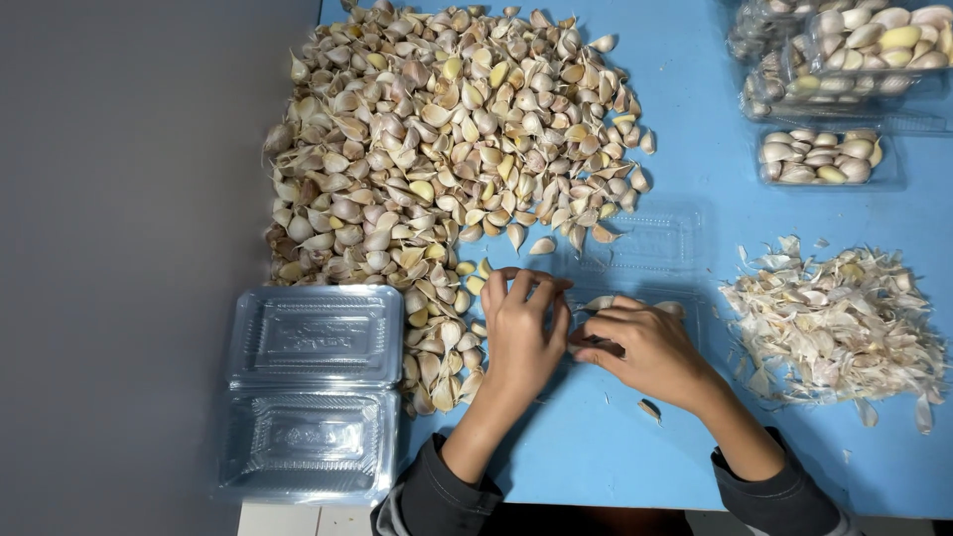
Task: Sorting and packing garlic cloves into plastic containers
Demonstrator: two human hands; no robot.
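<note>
The fingers [596, 333] of the right hand [645, 352] are curling inward and pinching something small between thumb and fingertips; it is probably a garlic clove, but it is too hidden to tell for sure. The left hand [521, 342] is lying flat on the blue tabletop [596, 447], its fingers [521, 288] stretched out and released, their tips touching the loose cloves [476, 273] at the near edge of the big garlic pile [447, 149]. The two hands are touching each other near the middle of the tabletop, towards its near edge.

Just beyond the right hand, an open clear plastic tray [640, 243] is lying on the tabletop, with a few cloves in its near part. The pile is covering the far left part of the tabletop. At the near left corner, a stack of empty clear containers [313, 392] is hanging partly over the left edge. A heap of dry garlic skins [834, 328] is lying near the right edge. At the far right corner, filled boxes of peeled cloves [829, 159] are standing together. One small piece of skin [650, 408] is lying just beside the right wrist.
</note>
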